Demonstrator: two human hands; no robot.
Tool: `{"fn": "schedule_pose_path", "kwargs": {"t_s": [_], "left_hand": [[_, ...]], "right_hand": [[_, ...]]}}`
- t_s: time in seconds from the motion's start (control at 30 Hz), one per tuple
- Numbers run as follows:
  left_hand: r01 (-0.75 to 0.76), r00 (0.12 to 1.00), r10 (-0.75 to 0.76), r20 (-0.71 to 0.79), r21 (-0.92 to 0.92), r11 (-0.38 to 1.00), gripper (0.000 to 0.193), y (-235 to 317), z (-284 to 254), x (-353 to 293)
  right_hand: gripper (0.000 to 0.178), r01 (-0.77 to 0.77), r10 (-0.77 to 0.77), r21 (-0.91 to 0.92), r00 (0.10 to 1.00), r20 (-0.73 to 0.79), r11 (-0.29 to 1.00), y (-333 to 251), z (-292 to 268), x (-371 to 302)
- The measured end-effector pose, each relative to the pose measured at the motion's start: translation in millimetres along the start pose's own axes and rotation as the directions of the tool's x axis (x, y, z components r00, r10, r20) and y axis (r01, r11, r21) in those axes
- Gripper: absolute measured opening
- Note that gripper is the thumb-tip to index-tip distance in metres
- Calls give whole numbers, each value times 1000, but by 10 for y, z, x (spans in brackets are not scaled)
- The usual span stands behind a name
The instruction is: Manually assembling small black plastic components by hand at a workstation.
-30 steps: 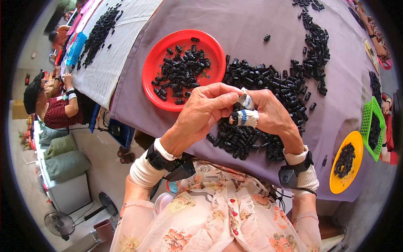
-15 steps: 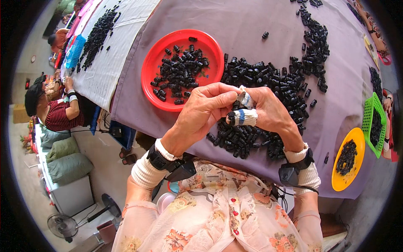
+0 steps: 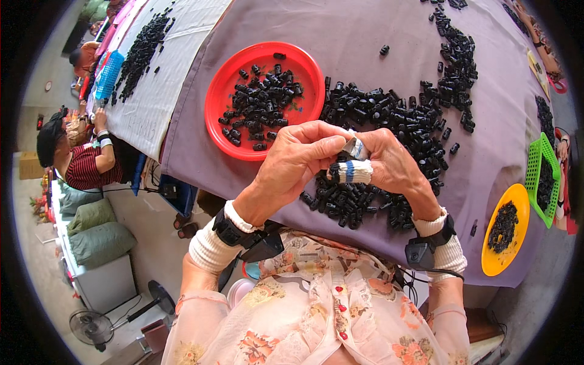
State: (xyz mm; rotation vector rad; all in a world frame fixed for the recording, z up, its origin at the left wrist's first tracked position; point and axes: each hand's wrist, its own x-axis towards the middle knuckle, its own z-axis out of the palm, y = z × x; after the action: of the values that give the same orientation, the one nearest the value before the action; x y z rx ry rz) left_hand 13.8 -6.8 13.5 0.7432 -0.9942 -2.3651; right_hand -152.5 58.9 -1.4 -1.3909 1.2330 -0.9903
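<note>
Above the table edge, in front of me, both hands meet fingertip to fingertip. My left hand (image 3: 285, 169) is closed in a pinch, its thumb and forefinger pressed together; what lies between them is hidden. My right hand (image 3: 395, 163) is closed too, with white and blue cloth finger covers (image 3: 355, 171) on its fingers. A small grey metal blade (image 3: 350, 146) shows at its fingertips, against the left thumb. Beneath the hands spreads a heap of small black cylindrical plastic parts (image 3: 350, 204). A red round tray (image 3: 220, 91) with more such parts stands just beyond my left hand.
A yellow plate (image 3: 519, 237) with black scraps and a green basket (image 3: 533, 170) sit at the right. More black parts (image 3: 456, 67) trail off toward the far right over the purple cloth (image 3: 353, 36). At left, a person in a striped top (image 3: 91, 167) works at another table.
Both hands stay joined in nearly the same spot. The fingers have shifted slightly, the right fingertips moving a little nearer the left thumb.
</note>
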Motion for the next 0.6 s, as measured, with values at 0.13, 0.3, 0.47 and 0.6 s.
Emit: {"fn": "schedule_pose_path", "kwargs": {"t_s": [0.13, 0.3, 0.47, 0.6], "left_hand": [[3, 1000, -3, 7, 7, 1000, 17, 3, -3, -1], [51, 998, -51, 31, -5, 999, 15, 16, -44, -6], [78, 997, -77, 33, -43, 996, 15, 10, -43, -1], [75, 996, -73, 42, -51, 996, 16, -14, -27, -5]], "right_hand": [[32, -12, 12, 34, 1000, -10, 999, 3, 18, -8], [34, 12, -12, -25, 1000, -10, 1000, -1, 13, 18], [36, -10, 10, -58, 1000, 4, 998, -9, -16, 13], [35, -32, 33, -36, 999, 9, 999, -26, -16, -19]]}}
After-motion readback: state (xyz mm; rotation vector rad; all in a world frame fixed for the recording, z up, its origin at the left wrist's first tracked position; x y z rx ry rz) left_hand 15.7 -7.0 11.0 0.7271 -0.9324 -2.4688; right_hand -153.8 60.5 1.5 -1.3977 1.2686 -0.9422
